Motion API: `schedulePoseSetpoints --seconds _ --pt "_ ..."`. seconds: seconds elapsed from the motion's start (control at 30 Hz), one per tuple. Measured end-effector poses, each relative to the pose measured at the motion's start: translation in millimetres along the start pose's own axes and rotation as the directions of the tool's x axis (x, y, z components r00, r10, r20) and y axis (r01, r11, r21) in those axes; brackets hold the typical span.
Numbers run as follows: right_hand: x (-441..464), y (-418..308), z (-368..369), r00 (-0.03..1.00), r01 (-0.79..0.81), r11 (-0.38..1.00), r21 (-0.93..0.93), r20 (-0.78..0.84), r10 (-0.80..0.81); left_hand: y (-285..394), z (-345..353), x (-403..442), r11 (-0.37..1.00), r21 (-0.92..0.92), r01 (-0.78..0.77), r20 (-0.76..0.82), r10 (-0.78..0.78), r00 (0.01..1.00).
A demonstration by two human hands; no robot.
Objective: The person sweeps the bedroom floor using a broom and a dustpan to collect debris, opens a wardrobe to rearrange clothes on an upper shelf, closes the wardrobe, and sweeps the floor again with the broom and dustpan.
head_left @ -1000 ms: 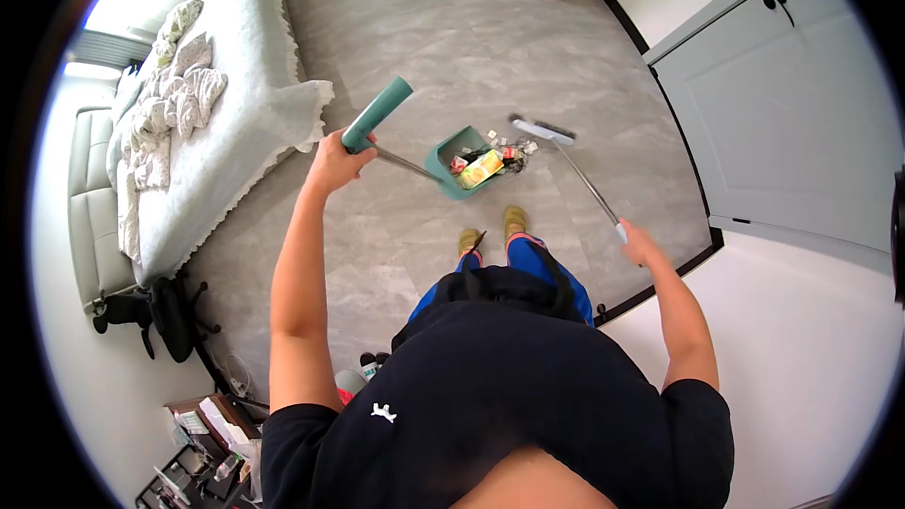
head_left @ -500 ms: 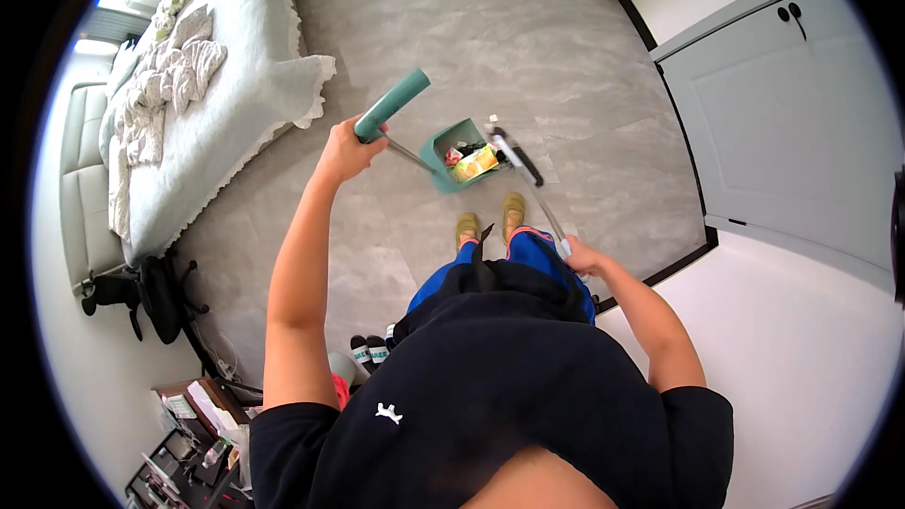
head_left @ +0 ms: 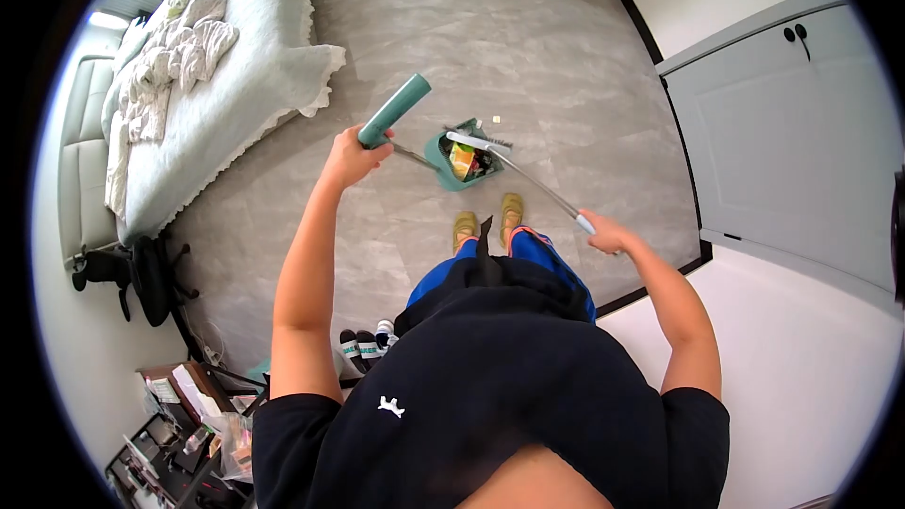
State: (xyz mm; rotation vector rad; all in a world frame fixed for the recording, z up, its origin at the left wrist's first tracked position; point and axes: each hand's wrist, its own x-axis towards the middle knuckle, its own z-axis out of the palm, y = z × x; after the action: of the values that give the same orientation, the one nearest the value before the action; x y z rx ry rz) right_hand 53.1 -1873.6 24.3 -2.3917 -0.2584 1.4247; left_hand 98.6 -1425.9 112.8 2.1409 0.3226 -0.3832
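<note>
My left hand is closed round the upper handle of a green long-handled dustpan, whose pan rests on the floor ahead of my feet. Inside the pan lie a yellow packet and dark debris. My right hand grips the handle end of a broom with a grey pole. The broom's white head, with dark bristles, lies across the pan's opening and partly hides the contents. A small pale scrap sits on the floor just beyond the pan.
A bed with a frilled cover stands at the left. Grey cabinet doors line the right. Slippers lie by my left side, near a cluttered desk. A black chair is by the bed.
The broom head has swung left from beside the dustpan to over its opening. My right hand has moved slightly up and right. My left hand still holds the dustpan.
</note>
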Motion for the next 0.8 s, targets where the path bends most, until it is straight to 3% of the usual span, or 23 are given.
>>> schedulePoseSetpoints --seconds 0.1,0.2,0.3,0.4,0.57,0.67,0.8 --pt "2 40 10 0.981 0.064 0.989 -0.133 -0.176 -0.087 -10 -1 -4 0.998 -0.067 -0.001 -0.003 0.001 1.000" --pt "-7 51 4 0.979 0.074 0.994 0.084 -0.198 -0.057 -12 0 -7 0.998 -0.058 0.006 0.000 -0.006 1.000" --pt "-10 42 -6 0.984 -0.157 0.881 0.447 -0.008 0.180 -9 5 -8 0.994 -0.106 0.012 -0.011 -0.014 1.000" --pt "15 44 2 0.979 -0.067 0.839 0.541 -0.125 0.159 2 6 -12 0.998 -0.054 0.038 -0.029 -0.040 0.999" --pt "117 32 27 0.932 -0.164 0.972 0.168 -0.298 0.209 8 5 -8 0.997 0.053 0.061 -0.026 -0.059 0.998" --pt "135 3 31 0.939 -0.280 0.953 0.114 -0.174 0.297 8 6 -5 0.996 0.083 0.037 -0.040 -0.034 0.999" --pt "127 11 43 0.976 -0.203 0.970 -0.135 -0.107 0.189 12 7 2 0.992 0.021 0.123 -0.018 -0.123 0.992"
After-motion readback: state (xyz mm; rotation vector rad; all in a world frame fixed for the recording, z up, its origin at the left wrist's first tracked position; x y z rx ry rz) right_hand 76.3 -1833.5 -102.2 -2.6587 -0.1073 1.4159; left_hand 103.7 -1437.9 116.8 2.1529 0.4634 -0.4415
